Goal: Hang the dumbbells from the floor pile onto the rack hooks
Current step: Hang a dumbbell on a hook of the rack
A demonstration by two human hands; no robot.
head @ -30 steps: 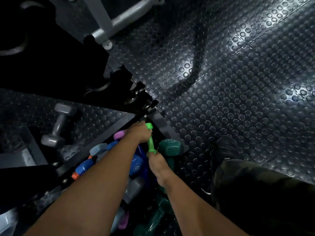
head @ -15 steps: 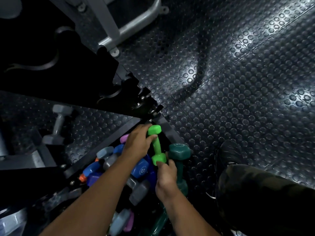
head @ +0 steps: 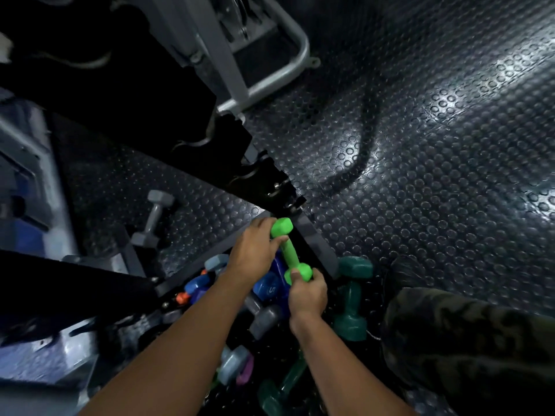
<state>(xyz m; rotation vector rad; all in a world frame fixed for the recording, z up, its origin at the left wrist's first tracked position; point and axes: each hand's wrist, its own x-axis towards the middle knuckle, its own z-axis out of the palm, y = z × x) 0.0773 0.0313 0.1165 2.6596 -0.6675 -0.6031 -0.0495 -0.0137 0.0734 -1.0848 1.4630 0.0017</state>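
Gripped green dumbbell (head: 290,253) by both heads, left hand (head: 251,254) far, right hand (head: 307,295) near, likely steadying for hooks.

A gym: studded rubber floor (head: 420,205), piled dumbbells (head: 270,295), rack (head: 210,151).

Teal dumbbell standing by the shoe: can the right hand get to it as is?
Probably not yet. The right hand grips the green dumbbell's near end, as the left hand holds the far end. The teal dumbbell stands just beside it, nothing between; free once it lets go.
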